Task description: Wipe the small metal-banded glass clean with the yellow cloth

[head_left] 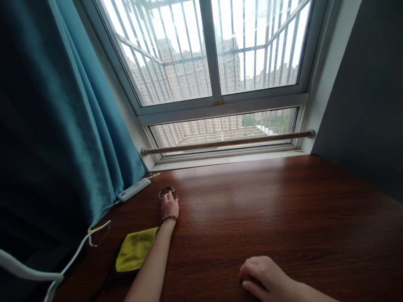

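At the far left part of the wooden surface, my left hand (170,205) reaches out with its fingers closed on a dark metal band bent into a loop (161,195). The band resembles a wristwatch, but its details are too small to make out. A braided bracelet (170,217) circles my left wrist. Beside that forearm lies a yellow cloth piece with black edging (135,249), partly covered by the arm. My right hand (260,274) rests at the near edge of view, its fingers curled in and nothing visible in them.
The reddish-brown wooden surface (283,201) runs up to a window (217,100) with a horizontal rail (226,143) across its lower part. On the left hang blue curtains (94,126). A white power strip (134,189) and white cables (75,256) lie along that side.
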`<move>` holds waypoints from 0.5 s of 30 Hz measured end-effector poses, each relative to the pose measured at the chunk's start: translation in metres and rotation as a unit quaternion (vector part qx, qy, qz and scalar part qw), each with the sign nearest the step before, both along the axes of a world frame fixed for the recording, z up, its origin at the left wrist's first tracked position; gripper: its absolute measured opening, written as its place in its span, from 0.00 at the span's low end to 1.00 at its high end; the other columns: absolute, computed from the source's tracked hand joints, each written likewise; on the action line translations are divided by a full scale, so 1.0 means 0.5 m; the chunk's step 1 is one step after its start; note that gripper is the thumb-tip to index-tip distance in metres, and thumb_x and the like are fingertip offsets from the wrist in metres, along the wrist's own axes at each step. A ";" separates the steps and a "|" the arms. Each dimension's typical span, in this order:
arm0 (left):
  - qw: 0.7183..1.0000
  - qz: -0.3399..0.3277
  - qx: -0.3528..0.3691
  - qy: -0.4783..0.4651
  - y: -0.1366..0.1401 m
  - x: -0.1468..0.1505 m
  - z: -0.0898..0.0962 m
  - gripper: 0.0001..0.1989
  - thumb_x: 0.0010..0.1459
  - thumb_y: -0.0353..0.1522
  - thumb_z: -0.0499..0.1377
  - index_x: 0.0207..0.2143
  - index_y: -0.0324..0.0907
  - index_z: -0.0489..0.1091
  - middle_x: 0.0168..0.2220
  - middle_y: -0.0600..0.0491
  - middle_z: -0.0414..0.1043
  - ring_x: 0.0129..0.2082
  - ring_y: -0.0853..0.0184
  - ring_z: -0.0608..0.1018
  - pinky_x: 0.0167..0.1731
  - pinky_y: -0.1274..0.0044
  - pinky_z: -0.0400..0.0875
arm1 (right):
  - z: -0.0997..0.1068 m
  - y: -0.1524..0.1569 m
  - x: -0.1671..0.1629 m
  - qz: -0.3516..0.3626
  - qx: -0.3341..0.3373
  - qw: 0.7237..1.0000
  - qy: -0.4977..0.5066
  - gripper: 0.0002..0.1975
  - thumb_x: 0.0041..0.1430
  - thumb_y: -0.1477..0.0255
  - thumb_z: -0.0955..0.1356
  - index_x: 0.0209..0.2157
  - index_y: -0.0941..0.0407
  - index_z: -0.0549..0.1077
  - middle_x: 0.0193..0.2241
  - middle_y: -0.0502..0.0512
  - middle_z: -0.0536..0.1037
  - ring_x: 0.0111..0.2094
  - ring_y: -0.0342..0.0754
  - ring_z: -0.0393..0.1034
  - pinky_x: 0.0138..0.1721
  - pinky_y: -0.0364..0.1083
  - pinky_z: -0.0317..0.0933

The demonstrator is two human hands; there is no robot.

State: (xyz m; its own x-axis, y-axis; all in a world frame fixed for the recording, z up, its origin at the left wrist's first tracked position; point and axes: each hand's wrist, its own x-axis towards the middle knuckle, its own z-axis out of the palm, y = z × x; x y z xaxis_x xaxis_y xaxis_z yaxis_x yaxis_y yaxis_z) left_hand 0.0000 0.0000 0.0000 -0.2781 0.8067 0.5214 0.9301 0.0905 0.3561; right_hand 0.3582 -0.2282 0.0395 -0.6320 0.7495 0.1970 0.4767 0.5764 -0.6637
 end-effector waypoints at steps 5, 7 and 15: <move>1.000 -0.011 0.017 -0.018 -0.005 -0.003 0.004 0.12 0.53 0.27 0.55 0.41 0.36 0.67 0.41 0.43 0.65 0.38 0.59 0.73 0.37 0.70 0.69 | 0.004 0.000 0.001 0.000 -0.013 1.000 -0.002 0.06 0.57 0.71 0.62 0.31 0.56 0.69 0.28 0.53 0.74 0.30 0.47 0.68 0.32 0.42 0.58; 0.998 -0.040 0.028 -0.027 -0.013 0.011 0.012 0.09 0.52 0.27 0.56 0.38 0.37 0.67 0.38 0.45 0.65 0.37 0.60 0.73 0.37 0.70 0.68 | 0.003 0.000 0.004 0.002 -0.027 1.000 0.000 0.05 0.58 0.71 0.63 0.32 0.56 0.69 0.29 0.53 0.74 0.30 0.46 0.68 0.33 0.41 0.58; 0.965 -0.257 0.039 -0.039 -0.114 0.205 0.053 0.09 0.55 0.27 0.54 0.40 0.41 0.65 0.38 0.49 0.67 0.35 0.64 0.73 0.38 0.72 0.68 | -0.004 0.009 0.015 -0.052 -0.091 0.990 0.089 0.05 0.60 0.72 0.63 0.34 0.56 0.70 0.28 0.50 0.72 0.28 0.44 0.65 0.30 0.40 0.59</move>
